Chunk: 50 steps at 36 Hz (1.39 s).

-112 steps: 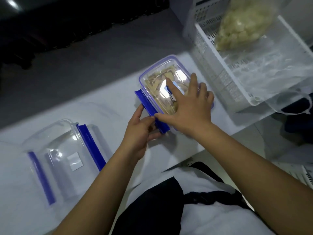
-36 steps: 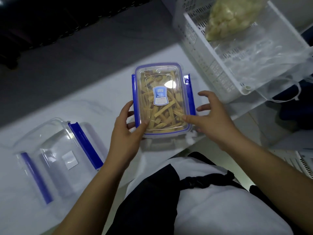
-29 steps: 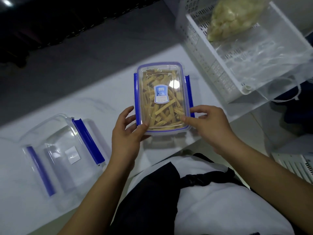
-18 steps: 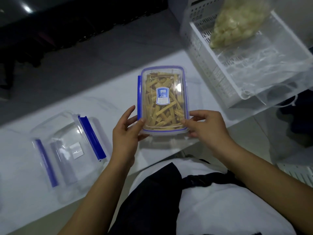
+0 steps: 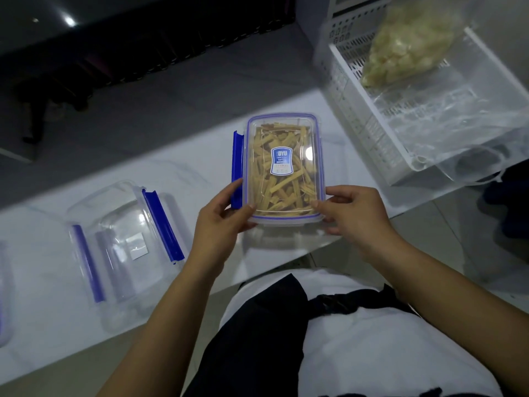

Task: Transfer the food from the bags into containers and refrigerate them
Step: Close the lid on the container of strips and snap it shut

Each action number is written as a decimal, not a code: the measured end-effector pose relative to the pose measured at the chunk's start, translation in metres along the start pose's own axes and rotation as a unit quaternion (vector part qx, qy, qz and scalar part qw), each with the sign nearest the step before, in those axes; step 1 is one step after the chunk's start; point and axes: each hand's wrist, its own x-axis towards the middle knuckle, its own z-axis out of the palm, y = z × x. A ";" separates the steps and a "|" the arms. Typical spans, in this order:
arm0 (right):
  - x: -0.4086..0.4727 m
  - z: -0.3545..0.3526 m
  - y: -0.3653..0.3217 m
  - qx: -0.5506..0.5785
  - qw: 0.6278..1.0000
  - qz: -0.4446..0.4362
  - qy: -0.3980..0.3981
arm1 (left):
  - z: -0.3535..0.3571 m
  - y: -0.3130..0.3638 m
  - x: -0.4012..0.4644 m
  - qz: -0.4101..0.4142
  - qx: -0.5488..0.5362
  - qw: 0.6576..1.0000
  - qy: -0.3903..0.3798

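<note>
Head view: filled container [image 5: 284, 167] of tan food strips, lidded, on white counter [image 5: 200, 173] near front edge. Left hand [image 5: 221, 214] gripping near left corner, fingers curled by blue latch [image 5: 237, 167]. Right hand [image 5: 353, 212] pinching near right corner. Empty container [image 5: 123, 245] well left. Bagged pale food [image 5: 412, 41] in white basket [image 5: 369, 121], right.

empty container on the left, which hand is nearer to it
Left. The left hand grips the near-left corner of the filled container, just right of the empty container. The right hand grips the filled container's far side, farther away.
</note>
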 end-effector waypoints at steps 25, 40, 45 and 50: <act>-0.003 -0.001 0.002 -0.018 1.000 -0.012 -0.002 | 0.005 -0.004 -0.012 -0.053 -0.100 0.993 0.022; 0.009 0.000 0.003 0.027 0.999 0.038 -0.003 | 0.005 -0.002 -0.002 -0.073 -0.090 0.992 0.045; 0.012 -0.003 0.001 0.027 0.998 0.051 -0.010 | 0.005 0.000 0.002 -0.079 -0.066 0.994 0.042; 0.016 -0.001 -0.001 0.058 0.995 0.078 -0.003 | 0.002 0.001 0.006 -0.103 -0.077 0.991 0.023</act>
